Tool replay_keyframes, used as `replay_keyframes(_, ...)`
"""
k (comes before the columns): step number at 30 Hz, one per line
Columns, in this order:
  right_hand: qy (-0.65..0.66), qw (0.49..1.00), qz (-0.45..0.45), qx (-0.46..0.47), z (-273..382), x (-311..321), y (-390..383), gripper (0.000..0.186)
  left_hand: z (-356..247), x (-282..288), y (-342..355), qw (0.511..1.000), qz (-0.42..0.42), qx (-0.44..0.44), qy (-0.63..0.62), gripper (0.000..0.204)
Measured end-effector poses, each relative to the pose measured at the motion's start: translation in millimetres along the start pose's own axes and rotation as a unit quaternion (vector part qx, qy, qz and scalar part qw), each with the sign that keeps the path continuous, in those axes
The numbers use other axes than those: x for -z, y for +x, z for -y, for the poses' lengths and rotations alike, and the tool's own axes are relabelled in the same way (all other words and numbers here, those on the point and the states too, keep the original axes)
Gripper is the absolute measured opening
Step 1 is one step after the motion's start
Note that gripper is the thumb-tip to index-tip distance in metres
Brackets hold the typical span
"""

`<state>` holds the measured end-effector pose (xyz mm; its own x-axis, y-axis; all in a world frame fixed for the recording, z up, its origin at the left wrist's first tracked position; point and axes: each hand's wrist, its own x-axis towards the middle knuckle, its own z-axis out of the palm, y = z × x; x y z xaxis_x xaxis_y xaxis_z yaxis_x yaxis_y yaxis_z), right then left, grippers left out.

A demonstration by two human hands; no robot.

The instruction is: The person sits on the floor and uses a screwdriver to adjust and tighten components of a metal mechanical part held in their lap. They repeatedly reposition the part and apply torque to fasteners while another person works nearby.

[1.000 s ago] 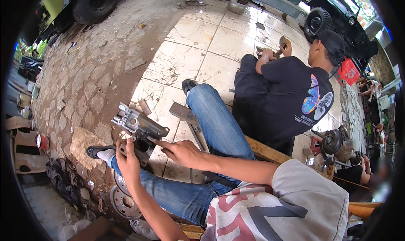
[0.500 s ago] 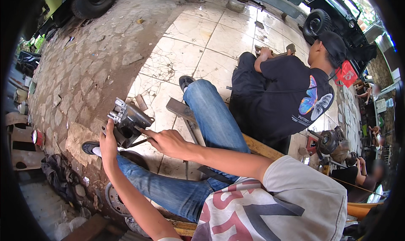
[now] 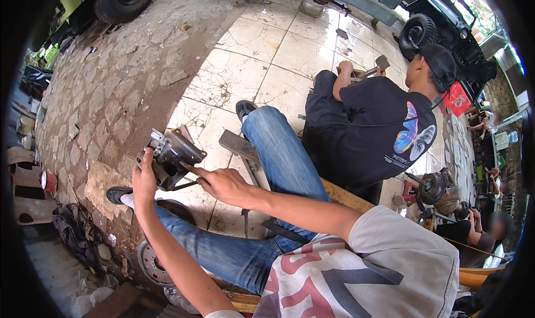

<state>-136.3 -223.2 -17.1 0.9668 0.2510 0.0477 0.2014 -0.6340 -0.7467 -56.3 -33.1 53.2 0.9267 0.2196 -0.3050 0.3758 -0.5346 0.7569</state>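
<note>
- Left hand [image 3: 144, 180] nearest: grip clamped on the rear lower edge of a greasy metal engine part [image 3: 173, 155], thumb up along its near side, part held clear of the floor above the left knee.
- Right hand [image 3: 223, 183] just beside, at the part's right: grip loose, forefinger stretched out and touching the part's lower right corner; whether a thin dark rod sits under those fingers, cannot tell.
- Long axis of the part tilted up and away from both grips.
- Farther right: steel angle bar [image 3: 237, 145] beside the right leg.
- Beyond: another person crouching with a hammer [image 3: 378, 65].
</note>
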Motion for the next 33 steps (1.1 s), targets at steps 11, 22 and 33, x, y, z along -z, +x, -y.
replay_keyframes(11, -0.021, 1.0, -0.008, 0.021, -6, -22, -4, 0.045, 44, 12, 10, 0.998, -0.039, 0.006, -0.043, 0.099)
replay_keyframes(22, 0.015, 1.0, -0.005, -0.002, 12, -2, -3, 0.043, 35, 7, -9, 0.983, -0.053, 0.018, -0.173, 0.063)
replay_keyframes(33, 0.028, 1.0, 0.011, -0.006, 16, 0, -12, 0.043, 63, 11, -12, 0.927, 0.017, -0.011, -0.374, 0.04)
